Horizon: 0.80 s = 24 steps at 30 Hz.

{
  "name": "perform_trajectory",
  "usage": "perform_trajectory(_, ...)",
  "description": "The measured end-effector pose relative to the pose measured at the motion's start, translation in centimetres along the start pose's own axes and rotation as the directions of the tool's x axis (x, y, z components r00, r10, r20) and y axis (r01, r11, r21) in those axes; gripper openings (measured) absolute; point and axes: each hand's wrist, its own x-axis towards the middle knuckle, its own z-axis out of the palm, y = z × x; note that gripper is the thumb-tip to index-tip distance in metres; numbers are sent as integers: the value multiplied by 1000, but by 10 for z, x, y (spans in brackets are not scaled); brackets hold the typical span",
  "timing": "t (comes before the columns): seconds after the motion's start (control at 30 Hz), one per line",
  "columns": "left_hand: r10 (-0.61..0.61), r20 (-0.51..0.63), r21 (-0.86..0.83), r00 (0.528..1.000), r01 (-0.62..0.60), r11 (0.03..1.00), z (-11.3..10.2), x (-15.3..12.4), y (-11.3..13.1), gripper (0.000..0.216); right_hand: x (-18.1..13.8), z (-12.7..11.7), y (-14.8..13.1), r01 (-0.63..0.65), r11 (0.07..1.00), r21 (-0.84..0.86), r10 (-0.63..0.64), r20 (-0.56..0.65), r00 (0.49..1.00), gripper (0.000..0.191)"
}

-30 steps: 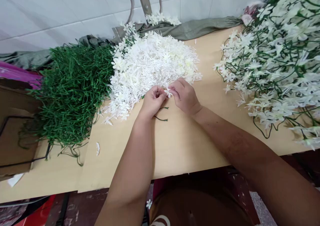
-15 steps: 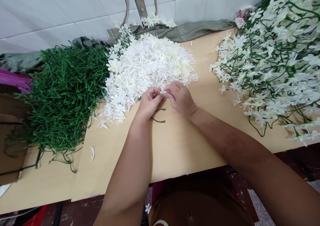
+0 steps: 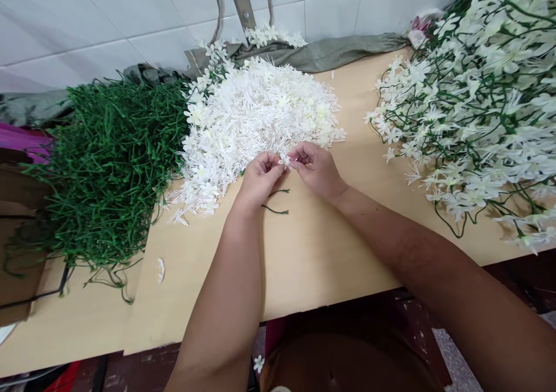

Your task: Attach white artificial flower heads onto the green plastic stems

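A small white artificial flower (image 3: 284,160) is between my two hands, its petals spread. My left hand (image 3: 260,178) is closed in a pinch at the flower's left side. Green stem ends (image 3: 278,211) stick out below that hand; whether they join the flower is hidden. From the right, my right hand (image 3: 319,171) pinches at the petals with thumb and forefinger. Just beyond the fingers lies a heap of white flower pieces (image 3: 260,111), some with thin strands.
At left is a pile of green stems (image 3: 117,166) next to a brown cardboard box (image 3: 19,235). A large heap of stemmed white flowers (image 3: 486,114) covers the right side. Grey-green cloth (image 3: 330,54) runs along the tiled wall. One white scrap (image 3: 161,270) lies on the tabletop (image 3: 313,264).
My right hand has shifted slightly right, its fingers less bunched over the flower. More of the petals now shows between the hands. My left hand is almost still.
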Motion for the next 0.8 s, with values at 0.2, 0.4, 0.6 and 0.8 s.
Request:
perform_trajectory(0.2,-9,-1,35,1000,9,999,0,-1,2,15,1,-3,0,163,964,-209,-177,-46,983,8)
perform_trajectory(0.4,-5,-5,34,1000,5,999,0,-1,2,15,1,-3,2,236,907,-350,-239,34,970,7)
perform_trajectory(0.6,-2,-16,27,1000,2,1000,0,-1,2,15,1,-4,0,240,899,-367,-229,76,971,8)
perform_trajectory(0.8,21,-17,38,1000,-21,999,1,0,0,14,0,-6,1,293,889,-353,-281,88,956,7)
